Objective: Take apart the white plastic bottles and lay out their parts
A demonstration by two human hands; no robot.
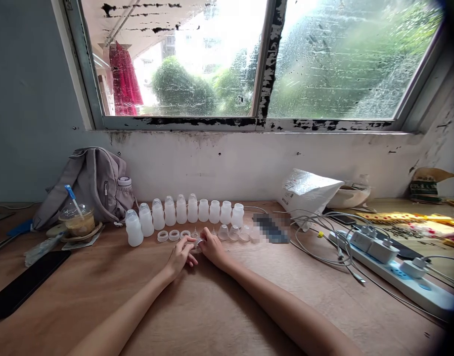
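Observation:
Between my two hands, just above the table, is a small translucent bottle collar ring [198, 245]. My left hand [180, 254] pinches it from the left with its fingertips. From the right, my right hand [212, 245] is closed on the same piece, its fingers curled and partly hiding it. Behind my hands stands a row of frosted baby bottles [169, 211]; those on the left wear clear caps, those on the right have uncovered necks. Loose collar rings [162, 236] lie left of my hands, and a clear nipple [195, 232] stands behind them. Domed clear caps [223, 232] sit to the right.
A cup of brown drink [78, 222], a black phone-like slab [26, 284] and a grey backpack [97, 183] are at left. On the right lie tangled cables [316, 247], a white power strip [405, 274] and a silvery-white bag [308, 190]. A window [260, 123] is above the wall.

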